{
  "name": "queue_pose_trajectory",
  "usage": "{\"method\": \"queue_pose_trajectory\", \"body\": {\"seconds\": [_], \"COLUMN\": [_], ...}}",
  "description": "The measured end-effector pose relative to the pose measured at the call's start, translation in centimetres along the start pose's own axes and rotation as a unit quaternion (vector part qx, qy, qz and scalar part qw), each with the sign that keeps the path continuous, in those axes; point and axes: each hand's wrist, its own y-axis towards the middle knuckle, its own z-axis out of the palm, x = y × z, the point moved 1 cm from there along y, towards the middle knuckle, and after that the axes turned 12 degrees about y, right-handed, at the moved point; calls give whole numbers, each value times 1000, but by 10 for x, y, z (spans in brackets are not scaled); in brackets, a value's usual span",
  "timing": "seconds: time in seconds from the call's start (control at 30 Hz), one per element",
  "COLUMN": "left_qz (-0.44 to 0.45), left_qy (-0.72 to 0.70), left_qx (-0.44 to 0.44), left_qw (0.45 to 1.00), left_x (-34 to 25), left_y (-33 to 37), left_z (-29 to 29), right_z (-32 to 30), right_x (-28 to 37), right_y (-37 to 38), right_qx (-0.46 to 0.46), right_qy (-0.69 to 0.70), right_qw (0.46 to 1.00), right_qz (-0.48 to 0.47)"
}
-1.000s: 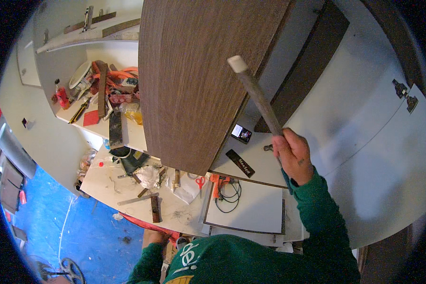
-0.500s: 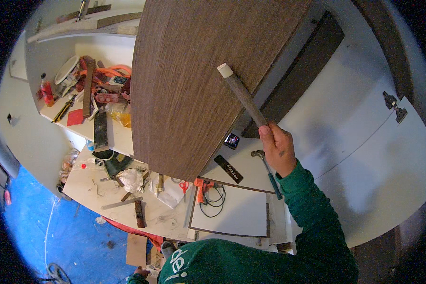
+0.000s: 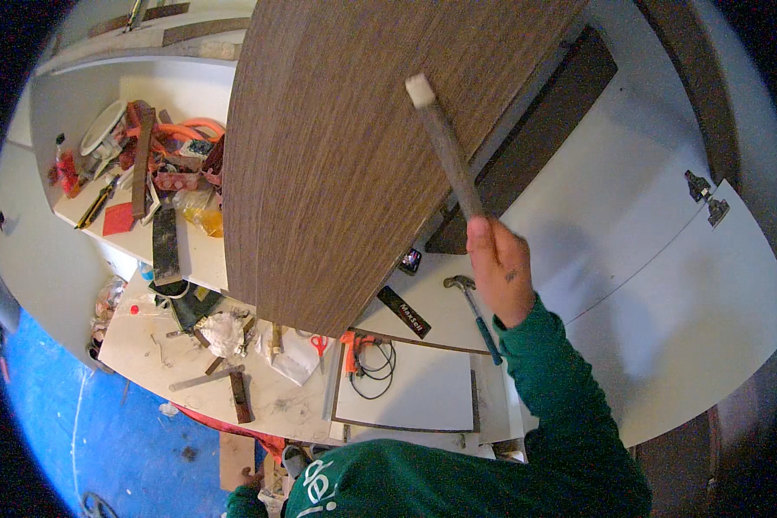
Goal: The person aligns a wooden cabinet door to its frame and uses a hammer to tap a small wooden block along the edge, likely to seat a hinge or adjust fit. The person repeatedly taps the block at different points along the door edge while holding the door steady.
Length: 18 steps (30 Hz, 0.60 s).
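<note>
My right hand [image 3: 502, 268] is closed around the lower end of a narrow brown wood-grain stick [image 3: 447, 147], which slants up and left to a pale end. Behind the stick stands a large brown wood-grain panel [image 3: 337, 164]; whether they touch, I cannot tell. At the lower edge, low beside my body, is my left hand [image 3: 250, 478], small in the picture. Its fingers look apart and seem to hold nothing, close to a piece of brown board [image 3: 236, 457]. A claw hammer [image 3: 476, 319] with a teal handle lies below my right hand.
On the worktop lie an orange corded power tool [image 3: 354, 352], red-handled scissors [image 3: 319, 347], a black plate [image 3: 403, 312] and a white board [image 3: 414, 388]. Clutter fills the shelf [image 3: 69, 205] at left. A white door with a hinge [image 3: 708, 198] stands at right.
My right hand has raised the stick a little and tipped it more upright. My left hand has shifted slightly up. The whole view has moved slightly, with the worktop things sliding left.
</note>
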Motion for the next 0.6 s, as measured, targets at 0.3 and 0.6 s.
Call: {"method": "queue_pose_trajectory", "body": {"seconds": [0.3,0.6], "left_qz": [-16,-12], "left_qy": [-22,-21], "left_qx": [-12,-11], "left_qw": [1000,1000], "left_x": [21,5], "left_y": [-33,-22], "left_z": [5,15], "right_z": [-14,18], "right_x": [23,-16], "right_y": [54,-27], "right_qx": [-29,20], "right_qy": [58,-24], "right_qw": [998,994], "right_qz": [22,107]}}
